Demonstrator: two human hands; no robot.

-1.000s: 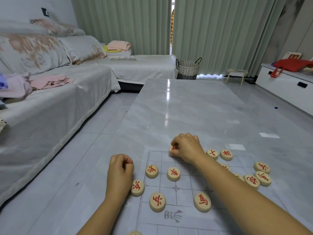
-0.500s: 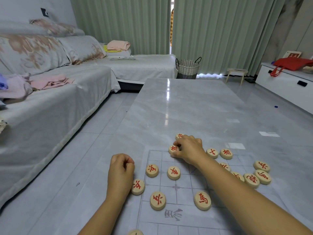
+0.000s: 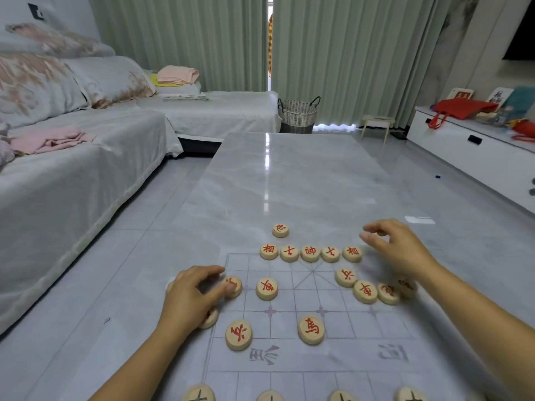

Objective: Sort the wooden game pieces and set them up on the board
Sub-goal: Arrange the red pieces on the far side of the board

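Wooden pieces [image 3: 310, 253] rowed left-to-right, left hand [image 3: 188, 296] grip seemingly pinching one, right hand [image 3: 402, 250] grip loose, empty.

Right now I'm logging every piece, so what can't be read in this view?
Head view:
Lower-left piece: mostly hidden under the left hand.
Thumb-side piece: character partly covered by thumb.
Rightmost cluster piece: blurred, unreadable.
Bottom-row pieces: cut off by frame edge.

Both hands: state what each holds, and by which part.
The left hand pinches a red-marked wooden piece by its left rim, though motion blur softens the contact. The right hand holds nothing.
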